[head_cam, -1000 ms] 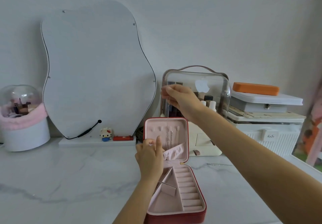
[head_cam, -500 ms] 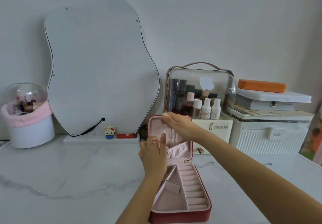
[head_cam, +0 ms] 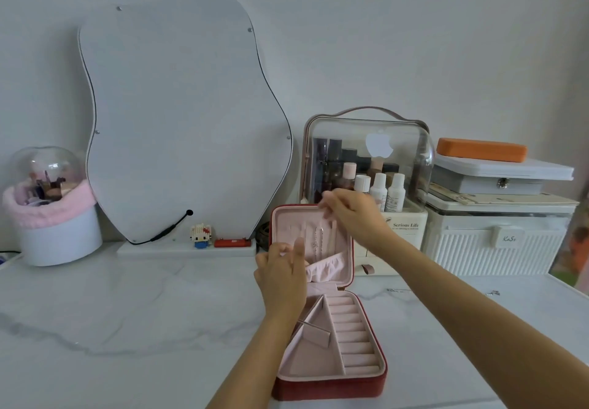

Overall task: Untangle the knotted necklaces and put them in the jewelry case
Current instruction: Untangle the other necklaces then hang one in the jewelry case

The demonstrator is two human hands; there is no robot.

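Note:
The red jewelry case lies open on the marble table, its pink-lined lid standing upright. A thin silver necklace hangs down the inside of the lid, above the gathered pink pocket. My right hand is at the lid's top edge, with blurred fingertips pinched just above the necklace's upper end. In front of the lid's lower left is my left hand, fingers curled and thumb raised. What it holds is hidden.
A wavy mirror leans on the wall at left. Behind the case stands a clear cosmetics box. White storage boxes with an orange case are at right. Small chain pieces lie on the table right of the case.
My right hand came down from high above the case to the lid's top edge, lowering the necklace into the lid. My left hand stayed near the lid's lower left.

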